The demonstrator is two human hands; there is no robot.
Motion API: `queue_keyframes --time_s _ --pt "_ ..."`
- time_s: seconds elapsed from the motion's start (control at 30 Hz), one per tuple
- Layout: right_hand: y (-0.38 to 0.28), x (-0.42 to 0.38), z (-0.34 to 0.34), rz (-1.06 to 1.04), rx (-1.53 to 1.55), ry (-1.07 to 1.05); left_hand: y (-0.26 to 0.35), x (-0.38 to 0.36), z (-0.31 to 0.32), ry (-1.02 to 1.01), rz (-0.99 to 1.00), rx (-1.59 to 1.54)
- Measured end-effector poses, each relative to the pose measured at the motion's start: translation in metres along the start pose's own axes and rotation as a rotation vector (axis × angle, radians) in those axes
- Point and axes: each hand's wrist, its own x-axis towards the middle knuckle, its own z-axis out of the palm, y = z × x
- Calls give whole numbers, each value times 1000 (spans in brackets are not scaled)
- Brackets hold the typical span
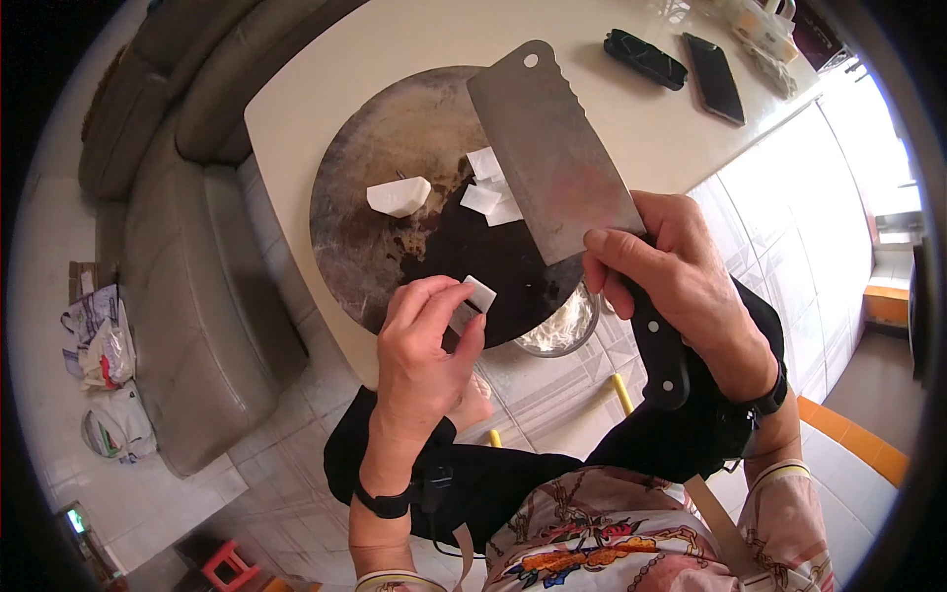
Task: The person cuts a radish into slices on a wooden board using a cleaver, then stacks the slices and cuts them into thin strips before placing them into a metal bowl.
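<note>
My right hand grips a cleaver by its black handle, the broad blade raised over the right part of a round dark chopping board. Between thumb and fingertips, my left hand pinches a thin white slice above the board's near edge. A thicker white chunk with a flat cut face lies on the left half of the board. Several white slices are bunched near its middle, partly hidden behind the blade.
The board rests on a cream table. Below its near edge is a bowl of white shreds. A phone and a black case lie at the table's far right. A grey sofa stands to the left.
</note>
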Motion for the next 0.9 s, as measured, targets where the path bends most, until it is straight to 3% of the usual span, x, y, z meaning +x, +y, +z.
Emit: queue_keyframes --time_s 0.33,0.53,0.83,0.9 --pt "-4 -1 1 -32 30 28 0 8 -3 -16 -15 -49" --pt "-2 0 0 -96 55 151 -4 49 11 160 50 17" --pt "6 -1 -11 -82 -27 81 -12 74 42 181 103 231" --pt "6 -3 -13 -86 -8 78 -9 74 39 148 33 176"
